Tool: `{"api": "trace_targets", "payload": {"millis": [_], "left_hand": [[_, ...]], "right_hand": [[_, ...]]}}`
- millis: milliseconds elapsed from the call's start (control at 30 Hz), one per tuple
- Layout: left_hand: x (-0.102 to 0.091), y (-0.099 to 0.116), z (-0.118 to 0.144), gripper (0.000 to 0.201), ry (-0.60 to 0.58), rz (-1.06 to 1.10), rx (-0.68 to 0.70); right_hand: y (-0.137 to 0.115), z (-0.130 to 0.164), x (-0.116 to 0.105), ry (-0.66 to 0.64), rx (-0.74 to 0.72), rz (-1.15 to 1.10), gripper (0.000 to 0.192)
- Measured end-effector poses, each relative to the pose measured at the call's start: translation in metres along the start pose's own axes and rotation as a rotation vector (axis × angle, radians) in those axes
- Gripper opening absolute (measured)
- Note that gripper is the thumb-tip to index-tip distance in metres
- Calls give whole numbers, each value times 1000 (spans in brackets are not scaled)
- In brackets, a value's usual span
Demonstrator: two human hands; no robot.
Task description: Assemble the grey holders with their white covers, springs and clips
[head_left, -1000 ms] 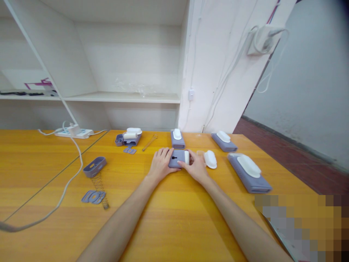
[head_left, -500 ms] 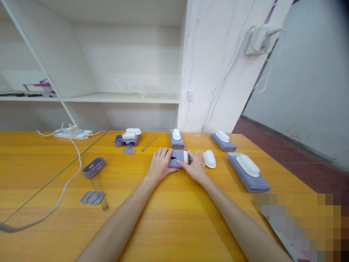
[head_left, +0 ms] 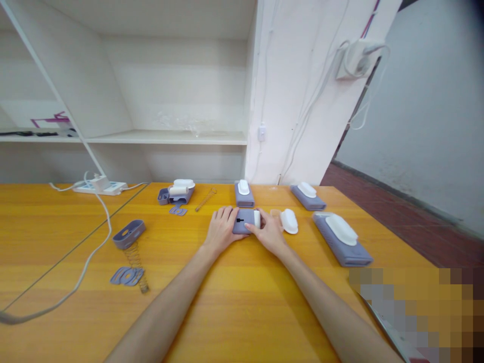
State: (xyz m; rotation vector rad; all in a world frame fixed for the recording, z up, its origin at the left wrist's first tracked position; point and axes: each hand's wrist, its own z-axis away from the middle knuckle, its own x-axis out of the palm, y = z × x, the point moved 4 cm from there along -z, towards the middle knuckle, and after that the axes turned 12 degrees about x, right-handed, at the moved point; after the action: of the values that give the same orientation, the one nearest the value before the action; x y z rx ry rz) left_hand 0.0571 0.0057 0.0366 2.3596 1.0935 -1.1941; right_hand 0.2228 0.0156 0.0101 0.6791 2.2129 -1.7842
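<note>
A grey-purple plastic housing (head_left: 243, 228) with a black slot mark lies on the table between my hands. My left hand (head_left: 221, 229) is closed around its left end. At the right end a white insert (head_left: 257, 219) sticks out, and the thumb and fingers of my right hand (head_left: 271, 233) pinch it there. How deep the insert sits in the housing is hidden. Just right of my right hand lies a white oval cap (head_left: 289, 221) beside a clear plastic piece (head_left: 276, 214). Behind the held housing stands another housing (head_left: 244, 200) with a white cap on it.
Two more capped housings, one far (head_left: 310, 203) and one near (head_left: 342, 247), lie at right. At left are a grey-purple end cover (head_left: 129, 234), a spring (head_left: 136, 267) and flat plates (head_left: 127, 276). Farther back sit more parts (head_left: 180, 194) and a power strip (head_left: 102, 188) with a cable.
The whole view has shifted slightly. Both hands keep the same hold on the housing and its white insert, with no clear movement between them.
</note>
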Motion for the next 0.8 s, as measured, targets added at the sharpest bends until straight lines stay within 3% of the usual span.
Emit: {"api": "trace_targets", "payload": {"millis": [800], "left_hand": [[-1, -3, 1, 67, 29, -20, -24]], "right_hand": [[-6, 9, 5, 51, -44, 38, 70]]}}
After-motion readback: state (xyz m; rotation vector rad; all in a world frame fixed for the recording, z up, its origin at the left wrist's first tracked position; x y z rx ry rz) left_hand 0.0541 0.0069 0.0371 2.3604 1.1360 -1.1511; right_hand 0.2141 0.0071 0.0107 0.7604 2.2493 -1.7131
